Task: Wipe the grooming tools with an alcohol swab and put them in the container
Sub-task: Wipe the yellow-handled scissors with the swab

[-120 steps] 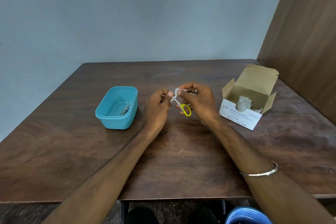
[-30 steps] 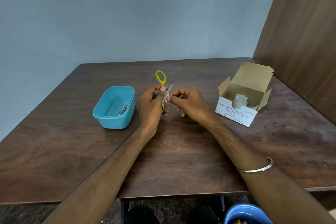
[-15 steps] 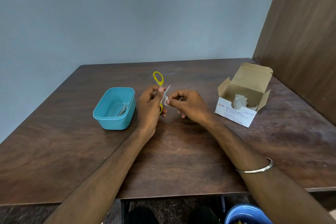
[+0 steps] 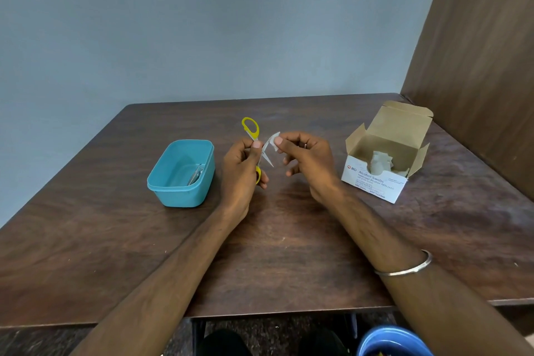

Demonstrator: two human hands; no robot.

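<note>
My left hand (image 4: 241, 170) grips small yellow-handled scissors (image 4: 250, 128) near the pivot, with the blades spread apart and one handle loop pointing up. My right hand (image 4: 306, 162) pinches a white alcohol swab (image 4: 274, 140) against the upper blade. The other blade points down to the right, bare. A teal container (image 4: 180, 173) stands on the table left of my hands, and a metal tool (image 4: 196, 175) lies inside it.
An open white cardboard box of alcohol swabs (image 4: 381, 159) stands at the right, with loose swabs in it. A brown wall panel (image 4: 476, 66) rises behind it. A blue bucket (image 4: 390, 341) sits on the floor under the near table edge.
Four seconds ago the scissors' handles pointed down; now they point up in my left hand. Since half a second ago my right hand has drawn the swab up along the blade.
</note>
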